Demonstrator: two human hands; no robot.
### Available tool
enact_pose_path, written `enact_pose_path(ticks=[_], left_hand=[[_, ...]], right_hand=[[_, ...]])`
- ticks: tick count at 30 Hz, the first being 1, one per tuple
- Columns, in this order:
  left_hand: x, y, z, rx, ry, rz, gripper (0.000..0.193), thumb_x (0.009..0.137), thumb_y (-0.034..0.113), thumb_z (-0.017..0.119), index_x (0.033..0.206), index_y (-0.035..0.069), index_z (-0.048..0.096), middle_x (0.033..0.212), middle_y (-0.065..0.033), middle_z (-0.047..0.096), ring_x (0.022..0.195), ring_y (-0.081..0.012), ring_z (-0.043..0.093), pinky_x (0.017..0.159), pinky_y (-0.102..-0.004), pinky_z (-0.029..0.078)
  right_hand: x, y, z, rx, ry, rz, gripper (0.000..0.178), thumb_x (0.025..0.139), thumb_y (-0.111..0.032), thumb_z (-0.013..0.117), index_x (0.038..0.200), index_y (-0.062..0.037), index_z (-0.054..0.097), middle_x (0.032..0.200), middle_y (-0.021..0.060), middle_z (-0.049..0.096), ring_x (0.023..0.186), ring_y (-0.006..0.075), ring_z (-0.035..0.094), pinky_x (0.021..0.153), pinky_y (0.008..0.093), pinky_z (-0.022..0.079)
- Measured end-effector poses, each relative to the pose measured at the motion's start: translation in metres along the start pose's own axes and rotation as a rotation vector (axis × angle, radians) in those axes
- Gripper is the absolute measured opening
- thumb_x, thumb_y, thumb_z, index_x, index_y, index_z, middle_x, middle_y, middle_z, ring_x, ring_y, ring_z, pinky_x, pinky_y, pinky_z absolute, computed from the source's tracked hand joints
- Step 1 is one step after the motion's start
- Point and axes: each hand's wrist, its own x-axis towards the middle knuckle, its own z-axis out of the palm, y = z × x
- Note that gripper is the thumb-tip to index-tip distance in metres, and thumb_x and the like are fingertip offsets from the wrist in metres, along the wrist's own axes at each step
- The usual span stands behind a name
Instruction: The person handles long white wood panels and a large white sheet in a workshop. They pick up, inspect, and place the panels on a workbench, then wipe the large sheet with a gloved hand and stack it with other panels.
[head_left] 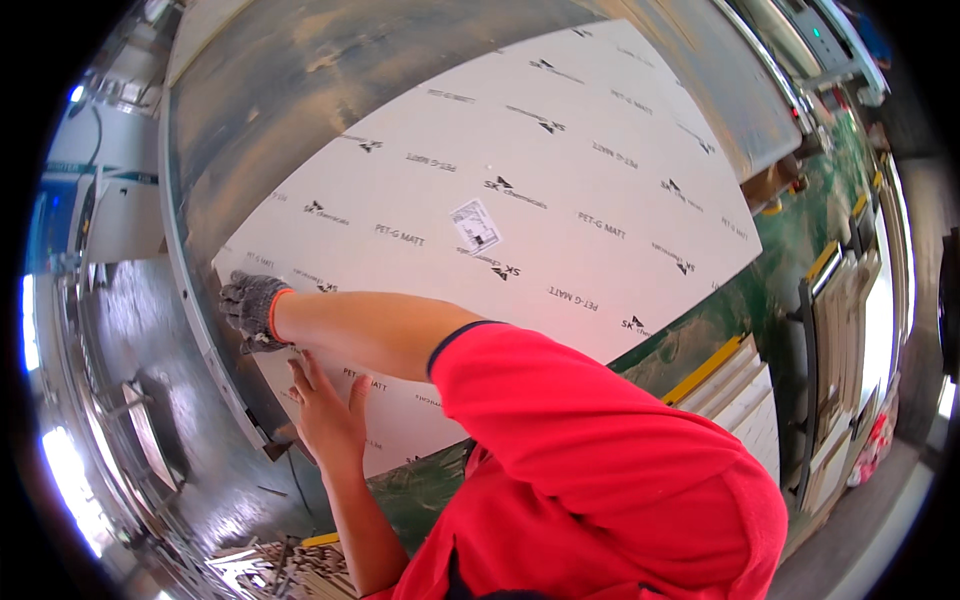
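A large white panel [560, 235], its film printed with rows of dark lettering, lies across a metal table. My right arm, in a red sleeve, crosses over it to the left. My right hand [252, 312], in a dark grey glove with an orange cuff, is at the panel's left edge, with its fingers curled over that edge. Closer to me, my bare left hand [335, 415] rests on the panel near the same edge. Its fingers are stretched out and the thumb is apart. A small printed label [476, 226] sits near the panel's middle. My right arm hides part of the sheet.
The dusty metal table [270, 110] has a raised rail [205, 340] along its left side. To the right, stacked boards [735, 400] lean on racks over a green floor [815, 215]. A heap of offcut strips [290, 568] lies at lower left. Machinery [800, 40] stands at far right.
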Motion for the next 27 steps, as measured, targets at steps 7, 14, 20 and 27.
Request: enact_pose_path(ticks=[7, 14, 20, 27], left_hand=[[-0.053, -0.027, 0.005, -0.43, 0.019, 0.089, 0.089, 0.083, 0.046, 0.074, 0.152, 0.008, 0.034, 0.16, -0.0207, 0.027, 0.145, -0.044, 0.027, 0.116, -0.0508, 0.029], [-0.133, -0.05, 0.035, -0.489, 0.073, 0.068, 0.074, 0.08, 0.044, 0.076, 0.142, 0.012, 0.051, 0.155, -0.0135, 0.037, 0.143, -0.0371, 0.033, 0.116, -0.0501, 0.025], [-0.132, -0.059, 0.071, -0.6, 0.285, 0.01, 0.054, 0.075, 0.026, 0.078, 0.125, 0.011, 0.066, 0.142, -0.007, 0.054, 0.136, -0.0313, 0.045, 0.113, -0.048, 0.031], [-0.148, -0.057, 0.084, -0.636, 0.471, -0.081, 0.049, 0.071, 0.024, 0.08, 0.117, 0.013, 0.069, 0.137, -0.0061, 0.058, 0.134, -0.0286, 0.047, 0.113, -0.048, 0.034]], right_hand=[[-0.005, -0.003, -0.014, 0.007, 0.045, -0.073, 0.057, 0.091, -0.054, 0.052, 0.128, -0.0123, 0.063, 0.145, 0.0089, 0.052, 0.14, 0.0287, 0.041, 0.114, 0.0475, 0.028], [0.028, 0.03, 0.011, -0.106, 0.156, 0.066, 0.058, 0.097, -0.052, 0.044, 0.136, -0.0111, 0.056, 0.154, 0.0132, 0.041, 0.147, 0.0326, 0.03, 0.12, 0.0501, 0.018], [-0.023, -0.049, -0.026, 0.021, -0.079, -0.21, 0.047, 0.096, -0.042, 0.054, 0.127, -0.0074, 0.06, 0.148, 0.0152, 0.046, 0.137, 0.0329, 0.041, 0.116, 0.0497, 0.027], [-0.049, -0.081, 0.002, 0.326, -0.148, -0.404, 0.047, 0.093, -0.041, 0.052, 0.127, -0.0089, 0.059, 0.14, 0.0137, 0.054, 0.138, 0.0274, 0.042, 0.117, 0.0481, 0.025]])
